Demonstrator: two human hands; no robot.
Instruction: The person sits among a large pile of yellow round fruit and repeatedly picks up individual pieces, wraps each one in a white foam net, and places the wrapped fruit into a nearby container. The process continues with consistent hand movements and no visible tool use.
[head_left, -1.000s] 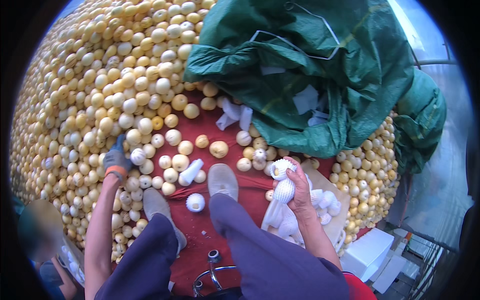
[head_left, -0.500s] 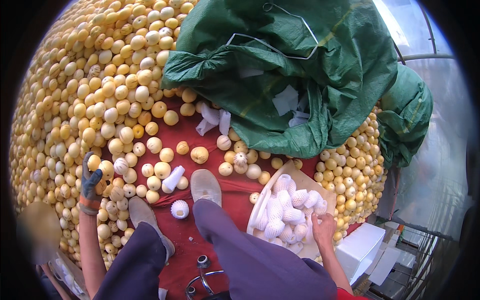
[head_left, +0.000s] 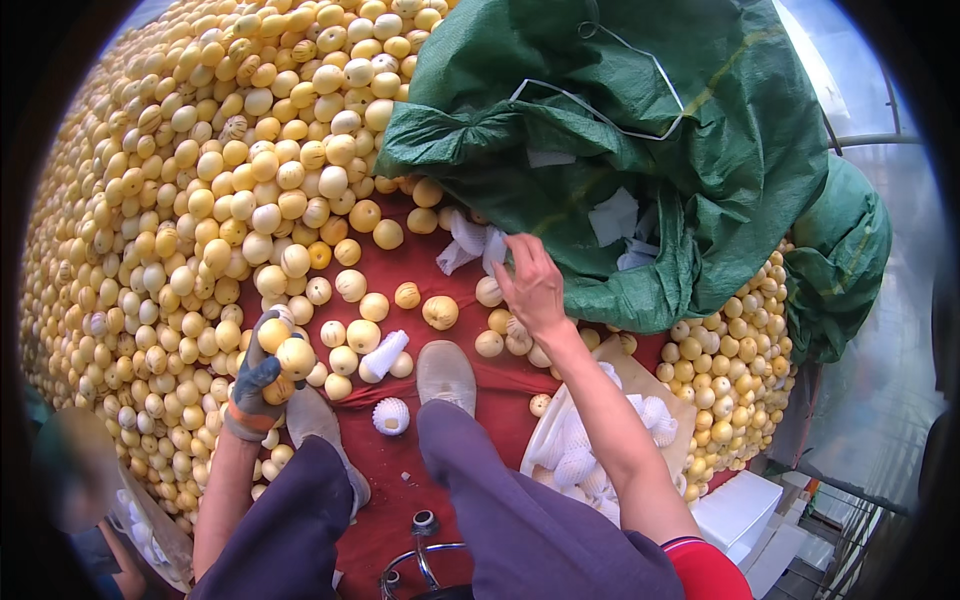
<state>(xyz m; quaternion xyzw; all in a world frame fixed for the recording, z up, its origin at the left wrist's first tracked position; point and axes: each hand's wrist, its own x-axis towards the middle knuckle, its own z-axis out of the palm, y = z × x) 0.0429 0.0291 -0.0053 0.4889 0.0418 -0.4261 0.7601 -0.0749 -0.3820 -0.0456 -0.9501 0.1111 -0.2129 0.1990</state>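
Note:
My left hand (head_left: 262,375), in a grey glove with an orange cuff, is closed around pale yellow round fruits (head_left: 295,356) at centre left, above my shoe. My bare right hand (head_left: 528,280) reaches up to some white foam net sleeves (head_left: 460,242) by the sack's edge, its fingertips at them, slightly curled and apart. Another white sleeve (head_left: 385,352) lies among loose fruits on red cloth (head_left: 410,480), with a netted fruit (head_left: 391,416) below it. Under my right forearm, a pale tray (head_left: 536,440) holds several netted fruits (head_left: 575,465).
A large heap of fruit (head_left: 160,250) covers the left. A crumpled green sack (head_left: 720,150) fills the upper right. A white foam box (head_left: 730,510) stands lower right. Another person (head_left: 105,550) is at lower left, and a metal frame (head_left: 425,560) sits between my legs.
My left hand has taken fruits from the heap and moved rightward. My right hand let go of netted fruit at the tray and moved up to the loose sleeves.

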